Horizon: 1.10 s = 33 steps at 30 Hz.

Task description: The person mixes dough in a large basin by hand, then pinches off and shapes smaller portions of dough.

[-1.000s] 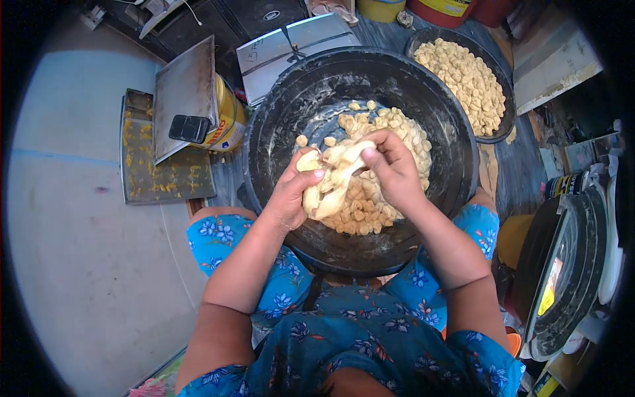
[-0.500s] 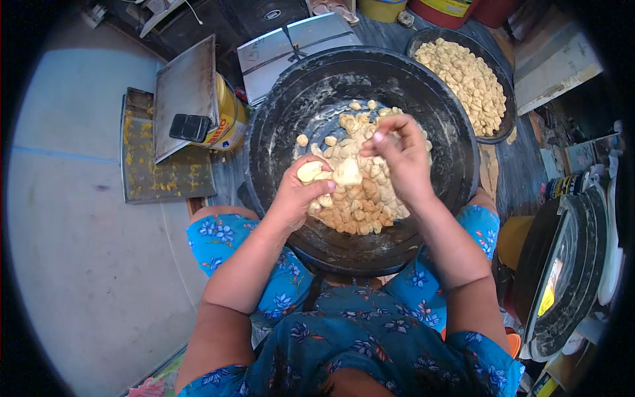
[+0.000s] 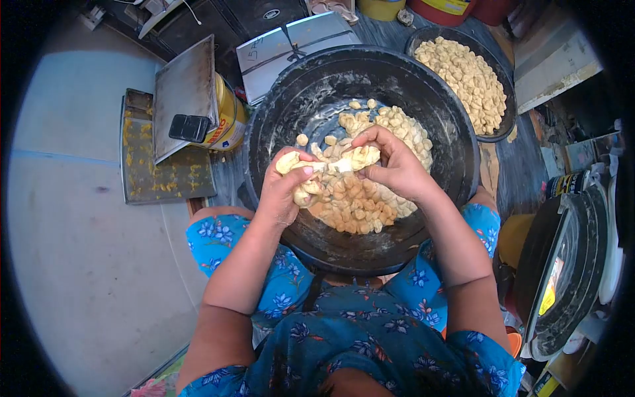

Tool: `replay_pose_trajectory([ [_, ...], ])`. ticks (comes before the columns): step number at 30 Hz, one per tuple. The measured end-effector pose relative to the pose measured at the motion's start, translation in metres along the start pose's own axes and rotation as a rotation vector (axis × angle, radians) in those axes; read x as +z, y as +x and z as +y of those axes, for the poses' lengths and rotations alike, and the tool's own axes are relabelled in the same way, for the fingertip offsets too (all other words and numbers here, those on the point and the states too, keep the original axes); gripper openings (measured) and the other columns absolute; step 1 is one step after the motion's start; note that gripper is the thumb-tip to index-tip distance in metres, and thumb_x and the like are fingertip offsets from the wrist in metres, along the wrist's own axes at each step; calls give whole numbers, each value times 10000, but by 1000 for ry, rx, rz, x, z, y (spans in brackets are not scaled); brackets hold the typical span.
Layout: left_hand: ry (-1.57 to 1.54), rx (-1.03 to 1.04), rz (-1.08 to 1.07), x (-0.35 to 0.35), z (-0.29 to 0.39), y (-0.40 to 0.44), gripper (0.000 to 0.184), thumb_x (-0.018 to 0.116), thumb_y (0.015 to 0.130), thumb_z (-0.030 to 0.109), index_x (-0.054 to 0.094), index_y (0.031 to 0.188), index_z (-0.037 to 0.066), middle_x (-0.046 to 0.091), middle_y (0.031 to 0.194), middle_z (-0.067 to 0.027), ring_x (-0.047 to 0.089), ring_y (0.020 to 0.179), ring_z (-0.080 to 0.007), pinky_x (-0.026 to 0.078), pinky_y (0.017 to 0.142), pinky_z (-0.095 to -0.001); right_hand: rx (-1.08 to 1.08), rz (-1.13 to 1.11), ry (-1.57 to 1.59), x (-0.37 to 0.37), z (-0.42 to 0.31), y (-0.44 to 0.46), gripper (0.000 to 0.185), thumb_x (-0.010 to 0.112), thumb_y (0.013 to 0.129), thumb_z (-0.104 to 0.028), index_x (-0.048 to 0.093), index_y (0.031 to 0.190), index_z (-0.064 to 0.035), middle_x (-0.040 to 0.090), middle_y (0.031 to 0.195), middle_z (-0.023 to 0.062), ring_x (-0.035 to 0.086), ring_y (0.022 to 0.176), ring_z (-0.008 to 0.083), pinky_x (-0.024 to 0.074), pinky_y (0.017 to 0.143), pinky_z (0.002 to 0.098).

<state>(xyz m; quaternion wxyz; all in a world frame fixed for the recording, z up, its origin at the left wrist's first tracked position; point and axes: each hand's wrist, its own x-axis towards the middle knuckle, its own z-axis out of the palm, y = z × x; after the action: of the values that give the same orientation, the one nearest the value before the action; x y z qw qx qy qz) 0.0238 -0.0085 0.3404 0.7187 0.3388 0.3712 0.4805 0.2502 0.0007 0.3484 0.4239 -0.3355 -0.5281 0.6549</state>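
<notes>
Over a large black tub (image 3: 453, 149), my left hand (image 3: 272, 195) is closed around a lump of pale yellow dough (image 3: 305, 192) that bulges out between the fingers. My right hand (image 3: 402, 173) pinches another bit of the dough (image 3: 361, 157) between thumb and fingers. The two dough ends almost meet; I cannot tell whether they still join. Below both hands, many small dough pieces (image 3: 357, 208) lie heaped in the tub, some dusted tan, others paler. A few sit apart on the tub floor.
A black basin (image 3: 506, 126) full of similar pieces (image 3: 463, 83) stands at the upper right. Left of the tub are a yellow bucket (image 3: 228, 116), a baking tray (image 3: 185, 99) with a phone (image 3: 190, 128) on it, and a strapped metal box (image 3: 268, 59). My knees flank the tub.
My right hand has moved down and left to the dough and now grips a piece of it. The dough in my left hand has shifted and now sticks out on both sides.
</notes>
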Motion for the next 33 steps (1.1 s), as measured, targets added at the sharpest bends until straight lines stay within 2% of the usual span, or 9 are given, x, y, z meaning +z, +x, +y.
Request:
replay_pose_trajectory([
  [5, 48, -4, -109, 14, -6, -6, 440, 691, 757, 116, 521, 1159, 65, 589, 1047, -87, 582, 973, -180, 494, 845, -311, -23, -14, -103, 18, 1, -4, 367, 629, 749, 34, 484, 1079, -39, 550, 1043, 57, 526, 1009, 129, 430, 880, 289],
  [8, 249, -27, -58, 13, -17, -8, 398, 716, 761, 73, 553, 1122, 45, 580, 1050, -46, 557, 988, -143, 465, 854, -282, -68, -31, -114, 25, 11, -2, 365, 646, 768, 7, 482, 1091, -39, 555, 1017, 48, 542, 969, 128, 434, 853, 278],
  [12, 157, -35, -59, 8, -15, -5, 305, 687, 811, 142, 565, 1073, 43, 600, 985, -64, 590, 847, -132, 495, 705, -248, 4, 22, -174, 21, -4, -5, 232, 645, 831, -118, 534, 1022, -48, 545, 1015, 30, 519, 942, 98, 419, 822, 240],
  [15, -133, -160, -154, 0, -8, -3, 426, 629, 825, 269, 494, 1179, 74, 593, 1045, -114, 616, 840, -186, 529, 613, -302, 117, 52, -170, 1, -12, -3, 311, 599, 876, -320, 591, 991, -31, 566, 993, 60, 549, 895, 137, 435, 800, 272],
  [18, -309, -201, -237, 9, 1, -3, 473, 559, 833, 264, 418, 1251, 95, 583, 1064, -143, 616, 850, -197, 520, 537, -304, -299, 153, -578, 5, -9, -2, 354, 622, 850, -327, 599, 1055, -40, 558, 972, 86, 553, 880, 179, 447, 802, 303],
  [22, -62, -212, -115, 22, -5, -9, 502, 521, 798, 96, 365, 1274, 108, 551, 1027, -106, 599, 814, -181, 496, 470, -250, -203, -4, -589, 29, 4, -7, 326, 667, 805, -235, 601, 1062, -46, 558, 949, 105, 567, 888, 232, 462, 810, 352],
  [27, -24, -185, -146, 12, -5, -5, 348, 500, 789, 70, 446, 1132, 92, 540, 999, -87, 590, 716, -157, 452, 386, -232, -51, 243, -90, 18, 2, -2, 135, 547, 887, -46, 564, 1011, 6, 581, 976, 34, 555, 887, 93, 486, 779, 271],
  [30, -139, -196, -121, 13, -1, -4, 298, 500, 800, 99, 457, 1095, 89, 544, 992, -104, 591, 670, -166, 429, 369, -225, -173, 256, -190, 22, 3, -3, 148, 530, 897, -57, 546, 1040, -20, 576, 988, 53, 559, 885, 112, 494, 797, 282],
  [33, -137, -205, -146, 10, -3, -4, 283, 492, 814, 127, 453, 1092, 90, 551, 984, -125, 596, 647, -189, 415, 370, -225, -84, 438, 243, 19, 9, 3, 174, 478, 941, -126, 511, 1100, -63, 545, 1040, 53, 590, 867, 159, 512, 753, 315],
])
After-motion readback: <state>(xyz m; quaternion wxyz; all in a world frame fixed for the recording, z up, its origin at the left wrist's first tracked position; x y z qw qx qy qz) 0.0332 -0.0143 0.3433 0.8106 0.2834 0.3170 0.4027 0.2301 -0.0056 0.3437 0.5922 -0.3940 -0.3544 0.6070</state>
